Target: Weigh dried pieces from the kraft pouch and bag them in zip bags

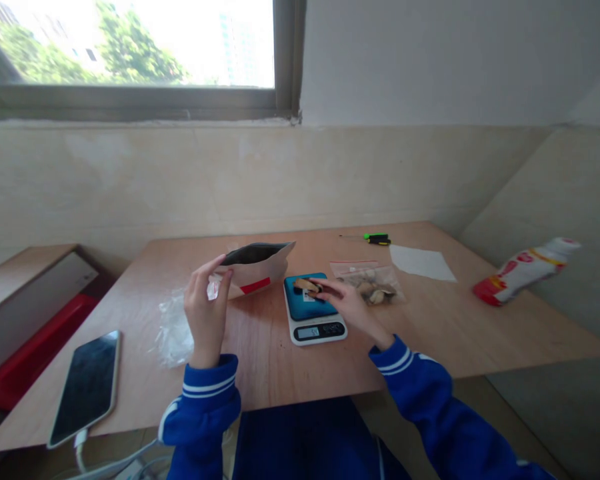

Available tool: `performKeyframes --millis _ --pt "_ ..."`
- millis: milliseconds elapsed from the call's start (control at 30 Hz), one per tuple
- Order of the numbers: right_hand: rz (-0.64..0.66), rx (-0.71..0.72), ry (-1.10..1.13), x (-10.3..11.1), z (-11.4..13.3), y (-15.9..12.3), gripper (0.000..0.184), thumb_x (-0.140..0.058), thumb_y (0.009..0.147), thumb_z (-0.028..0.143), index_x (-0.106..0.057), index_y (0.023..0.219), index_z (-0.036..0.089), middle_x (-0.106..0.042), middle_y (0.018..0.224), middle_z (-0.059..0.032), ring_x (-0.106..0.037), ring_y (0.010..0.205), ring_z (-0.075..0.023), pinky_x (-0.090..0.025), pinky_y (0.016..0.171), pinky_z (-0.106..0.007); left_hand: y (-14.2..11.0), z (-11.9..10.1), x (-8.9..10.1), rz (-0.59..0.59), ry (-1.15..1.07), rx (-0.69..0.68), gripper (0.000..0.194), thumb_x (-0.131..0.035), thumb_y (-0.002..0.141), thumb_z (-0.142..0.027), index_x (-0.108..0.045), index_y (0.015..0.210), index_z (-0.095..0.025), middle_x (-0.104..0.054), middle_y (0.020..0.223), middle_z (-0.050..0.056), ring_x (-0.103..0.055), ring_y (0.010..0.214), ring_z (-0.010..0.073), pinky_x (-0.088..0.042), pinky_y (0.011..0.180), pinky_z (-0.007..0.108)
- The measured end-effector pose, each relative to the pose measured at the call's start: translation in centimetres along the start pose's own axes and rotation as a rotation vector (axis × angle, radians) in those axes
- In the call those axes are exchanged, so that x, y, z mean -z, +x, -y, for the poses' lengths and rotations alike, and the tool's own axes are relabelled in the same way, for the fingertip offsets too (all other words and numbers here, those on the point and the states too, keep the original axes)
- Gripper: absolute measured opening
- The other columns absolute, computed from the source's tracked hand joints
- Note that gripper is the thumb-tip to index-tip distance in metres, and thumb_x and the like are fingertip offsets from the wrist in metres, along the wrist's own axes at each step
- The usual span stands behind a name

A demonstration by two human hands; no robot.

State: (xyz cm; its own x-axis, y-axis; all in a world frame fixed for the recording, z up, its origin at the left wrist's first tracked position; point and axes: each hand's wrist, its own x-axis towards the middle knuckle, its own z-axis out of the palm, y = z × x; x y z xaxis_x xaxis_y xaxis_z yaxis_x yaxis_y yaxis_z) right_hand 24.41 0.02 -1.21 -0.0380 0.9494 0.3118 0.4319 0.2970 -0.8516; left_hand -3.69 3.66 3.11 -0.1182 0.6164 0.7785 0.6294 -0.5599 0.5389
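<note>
My left hand (pixel 207 303) pinches the near left edge of a pale paper pouch (pixel 263 272) with a red label; its dark mouth gapes upward. A digital kitchen scale (pixel 319 331) with a blue platform and a lit display stands right of the pouch. Dried mushroom pieces (pixel 307 287), brown with dark edges, are at the platform. The fingers of my right hand (pixel 347 303) close on one of them from the right, just over the platform. Beyond this hand lies a clear zip bag (pixel 375 283) holding several similar pieces.
Crumpled clear plastic (pixel 174 330) lies by my left wrist. A tablet (pixel 87 387) with a cable is at the table's left edge. Two screwdrivers (pixel 377 239), white paper (pixel 423 262) and a red-and-white bottle (pixel 523 272) are at the right. A window (pixel 180 100) is ahead.
</note>
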Motion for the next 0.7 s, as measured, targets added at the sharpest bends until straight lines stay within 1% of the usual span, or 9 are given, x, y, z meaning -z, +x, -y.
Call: performKeyframes --millis 67,167,233,333,400,500,567,633,700 --pt "0.021 0.076 -0.127 -1.1 -0.4 -0.6 0.034 -0.058 0.088 0.021 -0.066 0.12 0.025 -0.069 0.121 -0.0064 -0.064 0.112 -0.0235 -0.05 0.1 -0.042 0.0 0.1 -0.1 0.0 0.002 -0.003 0.032 -0.059 0.088 -0.028 -0.061 0.119 -0.024 -0.068 0.113 0.006 -0.063 0.101 0.0196 -0.049 0.087 0.035" --pt "0.121 0.151 -0.264 -2.4 -0.9 -1.1 0.035 -0.054 0.089 0.015 -0.066 0.121 0.023 -0.065 0.127 -0.008 -0.059 0.121 -0.0222 -0.047 0.105 -0.042 0.0 0.1 -0.1 -0.004 0.006 0.001 0.032 -0.06 0.088 -0.028 -0.062 0.119 -0.023 -0.068 0.112 0.006 -0.063 0.1 0.0195 -0.049 0.086 0.034" --pt "0.164 0.182 -0.325 -2.7 -1.1 -1.2 0.035 -0.055 0.089 0.012 -0.066 0.12 0.023 -0.064 0.129 -0.0085 -0.056 0.125 -0.022 -0.043 0.109 -0.044 0.0 0.1 0.0 -0.003 0.008 0.003 0.031 -0.06 0.088 -0.028 -0.062 0.119 -0.023 -0.068 0.112 0.006 -0.063 0.1 0.0193 -0.049 0.086 0.034" --pt "0.151 0.222 -0.354 -2.6 -1.0 -1.3 0.033 -0.055 0.09 0.015 -0.066 0.119 0.023 -0.065 0.128 -0.0074 -0.055 0.126 -0.0224 -0.036 0.114 -0.048 -0.1 0.1 0.1 0.006 0.005 0.001 0.032 -0.06 0.088 -0.028 -0.062 0.119 -0.023 -0.068 0.112 0.006 -0.063 0.1 0.0191 -0.049 0.085 0.033" --pt "0.086 0.229 -0.326 -2.1 -0.7 -1.3 0.031 -0.055 0.091 0.02 -0.066 0.12 0.023 -0.066 0.125 -0.0075 -0.058 0.122 -0.0232 -0.038 0.113 -0.048 -0.1 0.1 0.1 0.008 0.005 0.001 0.032 -0.06 0.088 -0.028 -0.062 0.119 -0.023 -0.068 0.113 0.006 -0.063 0.101 0.0189 -0.049 0.085 0.033" --pt "-0.081 0.179 -0.282 -0.8 -0.7 -1.1 0.031 -0.056 0.091 0.03 -0.066 0.12 0.023 -0.069 0.121 -0.0083 -0.063 0.113 -0.0247 -0.046 0.104 -0.045 -0.2 0.0 0.1 0.009 -0.004 0.01 0.031 -0.06 0.088 -0.028 -0.062 0.119 -0.023 -0.068 0.112 0.006 -0.062 0.1 0.0187 -0.049 0.086 0.033" --pt "-0.218 0.092 -0.266 0.3 -1.4 -0.6 0.033 -0.055 0.091 0.037 -0.067 0.116 0.021 -0.07 0.117 -0.0104 -0.065 0.108 -0.0265 -0.05 0.097 -0.045 -0.2 -0.1 0.0 0.008 -0.013 0.016 0.031 -0.06 0.088 -0.027 -0.062 0.119 -0.023 -0.067 0.112 0.006 -0.062 0.1 0.0186 -0.049 0.085 0.033" --pt "-0.345 -0.028 -0.233 1.2 -2.7 0.0 0.038 -0.053 0.089 0.043 -0.067 0.113 0.016 -0.071 0.112 -0.0139 -0.067 0.102 -0.0279 -0.053 0.09 -0.044 -0.3 -0.2 0.0 0.002 -0.017 0.022 0.031 -0.061 0.088 -0.027 -0.062 0.118 -0.023 -0.067 0.112 0.006 -0.062 0.1 0.0184 -0.049 0.086 0.033" --pt "-0.413 -0.137 -0.179 1.9 -4.3 0.6 0.044 -0.052 0.088 0.049 -0.064 0.111 0.014 -0.073 0.104 -0.0158 -0.069 0.095 -0.0273 -0.055 0.083 -0.042 -0.3 -0.3 0.0 -0.002 -0.02 0.026 0.031 -0.061 0.088 -0.027 -0.062 0.118 -0.022 -0.067 0.112 0.006 -0.063 0.099 0.0178 -0.049 0.086 0.032"
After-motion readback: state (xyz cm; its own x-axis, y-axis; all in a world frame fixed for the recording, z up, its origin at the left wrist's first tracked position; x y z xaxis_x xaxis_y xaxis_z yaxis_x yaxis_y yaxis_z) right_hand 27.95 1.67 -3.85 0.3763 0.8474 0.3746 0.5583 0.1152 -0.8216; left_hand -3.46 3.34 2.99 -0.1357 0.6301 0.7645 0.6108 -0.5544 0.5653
